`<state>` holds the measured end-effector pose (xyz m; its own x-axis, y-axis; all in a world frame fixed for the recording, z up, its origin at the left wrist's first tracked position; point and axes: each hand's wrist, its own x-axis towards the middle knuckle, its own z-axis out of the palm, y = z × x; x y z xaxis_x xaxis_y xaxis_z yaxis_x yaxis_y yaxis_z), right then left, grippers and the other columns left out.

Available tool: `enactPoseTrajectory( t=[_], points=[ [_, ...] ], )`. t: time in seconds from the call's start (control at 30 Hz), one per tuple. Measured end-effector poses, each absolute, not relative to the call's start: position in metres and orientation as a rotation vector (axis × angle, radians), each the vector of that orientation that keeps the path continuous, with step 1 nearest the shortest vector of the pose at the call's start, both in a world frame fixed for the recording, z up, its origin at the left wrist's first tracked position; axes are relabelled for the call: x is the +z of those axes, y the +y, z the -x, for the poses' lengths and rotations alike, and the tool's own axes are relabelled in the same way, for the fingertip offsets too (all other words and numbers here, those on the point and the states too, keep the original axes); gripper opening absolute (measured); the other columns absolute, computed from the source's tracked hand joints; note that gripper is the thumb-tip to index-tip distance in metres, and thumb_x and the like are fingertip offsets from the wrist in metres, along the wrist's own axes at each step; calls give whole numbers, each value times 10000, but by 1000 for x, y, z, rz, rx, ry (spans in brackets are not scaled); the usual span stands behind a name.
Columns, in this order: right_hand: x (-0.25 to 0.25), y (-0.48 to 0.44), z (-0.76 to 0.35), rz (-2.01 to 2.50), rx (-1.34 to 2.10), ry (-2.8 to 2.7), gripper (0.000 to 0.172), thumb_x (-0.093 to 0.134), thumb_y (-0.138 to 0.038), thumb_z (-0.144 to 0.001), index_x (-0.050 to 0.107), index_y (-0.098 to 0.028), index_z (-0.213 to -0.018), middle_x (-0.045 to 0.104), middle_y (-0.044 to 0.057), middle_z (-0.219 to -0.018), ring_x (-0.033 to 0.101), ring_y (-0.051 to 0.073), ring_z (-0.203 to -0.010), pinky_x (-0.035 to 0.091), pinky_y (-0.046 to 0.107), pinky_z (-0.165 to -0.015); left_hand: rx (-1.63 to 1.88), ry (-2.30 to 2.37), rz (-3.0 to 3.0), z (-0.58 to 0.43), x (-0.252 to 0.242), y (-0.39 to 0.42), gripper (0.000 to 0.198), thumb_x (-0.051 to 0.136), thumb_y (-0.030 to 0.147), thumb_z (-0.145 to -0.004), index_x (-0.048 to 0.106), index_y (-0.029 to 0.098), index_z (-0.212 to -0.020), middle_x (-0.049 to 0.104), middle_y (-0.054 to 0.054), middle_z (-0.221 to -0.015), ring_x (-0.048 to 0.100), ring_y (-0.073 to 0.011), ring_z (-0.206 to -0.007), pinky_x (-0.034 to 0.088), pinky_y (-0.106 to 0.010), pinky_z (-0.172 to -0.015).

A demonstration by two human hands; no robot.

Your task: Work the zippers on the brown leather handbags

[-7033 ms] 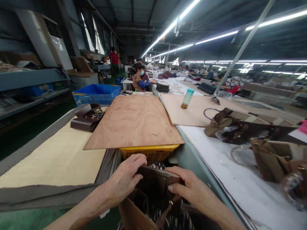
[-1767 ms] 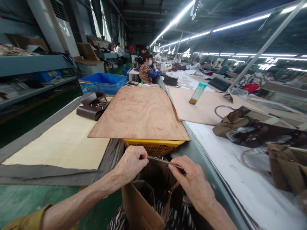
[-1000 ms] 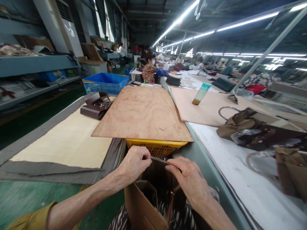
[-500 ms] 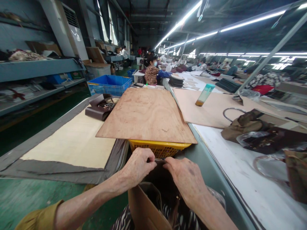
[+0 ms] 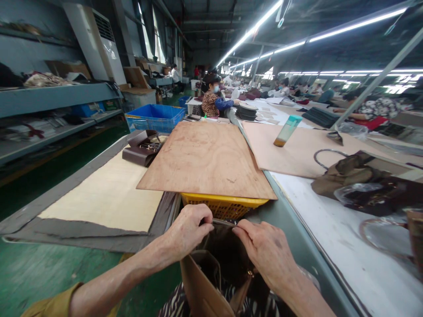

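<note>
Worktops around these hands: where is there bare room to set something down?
Bare: the board, between cream sheet and pink sheet; the cream sheet, this side of the dark case; the white table, left of its bags. Crowded: among the bags.

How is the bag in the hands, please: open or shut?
Open: the bag shows its dark inside, left hand and right hand pinching its rim.

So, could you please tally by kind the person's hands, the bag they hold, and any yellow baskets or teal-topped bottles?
Bare left hand, bare right hand: 2
Brown open-topped bag, held: 1
Yellow latticed plastic basket: 1
Clear teal-topped bottle: 1
Total: 5
</note>
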<state>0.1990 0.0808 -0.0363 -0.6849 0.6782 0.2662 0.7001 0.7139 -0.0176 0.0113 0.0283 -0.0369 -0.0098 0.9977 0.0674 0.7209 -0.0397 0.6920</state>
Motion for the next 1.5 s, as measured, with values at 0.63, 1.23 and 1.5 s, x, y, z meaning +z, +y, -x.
enactPoseTrajectory(
  t=[0.63, 1.23, 1.5],
  points=[
    [-38, 80, -198, 1140, -129, -2648, 213, 487, -283, -836, 602, -253, -659, 646, -22, -562, 589, 173, -529, 244, 283, -512, 838, 1897, -1752, -18, -41, 35, 128, 476, 108, -670, 518, 149, -556, 480, 45, -520, 431, -93, -536, 272, -204, -521],
    [-38, 82, -167, 1142, -36, -2795, 151, 502, -174, -834, 582, -228, -718, 662, -20, -702, 601, 185, -628, 270, 283, -540, 803, 1907, -1762, -18, -41, 35, 123, 481, 105, -682, 502, 147, -568, 498, 40, -540, 436, -91, -548, 274, -207, -544],
    [-42, 83, -170, 1118, -67, -2781, 203, 473, -210, -857, 578, -209, -682, 652, -3, -651, 594, 172, -597, 233, 287, -532, 817, 1880, -1788, -17, -45, 35, 117, 473, 95, -665, 486, 153, -564, 477, 51, -519, 409, -81, -521, 250, -206, -517]
  ],
)
